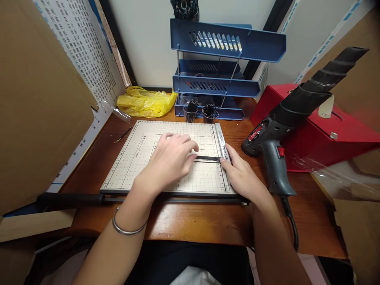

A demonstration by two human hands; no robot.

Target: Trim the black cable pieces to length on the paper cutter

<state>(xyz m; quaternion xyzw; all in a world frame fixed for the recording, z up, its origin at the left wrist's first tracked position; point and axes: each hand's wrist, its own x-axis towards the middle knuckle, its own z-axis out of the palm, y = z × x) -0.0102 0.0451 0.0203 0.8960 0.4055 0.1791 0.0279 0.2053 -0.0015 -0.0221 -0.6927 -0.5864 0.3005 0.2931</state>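
A bundle of thin black wires [208, 159] lies crosswise on the gridded cream board of a paper cutter [127, 166]. My left hand [173, 154] is above the middle of the board, its thumb and fingers closed at the bundle's left end; the palm hides whatever part of the wires runs under it. At the cutter's raised metal rail [221, 138], my right hand [239, 170] pinches the other end, thumb on the near side and fingers beyond the rail. Along the board's front edge lies the cutter's long black arm [74, 199], lowered.
A grey heat gun [274, 150] leans on a red box [344, 134] at right, its cord hanging frontward. Behind the board are two cups [190, 114] of black wires, a blue tray rack [213, 85] and a yellow plastic bag [147, 103]. A single wire [123, 135] lies left.
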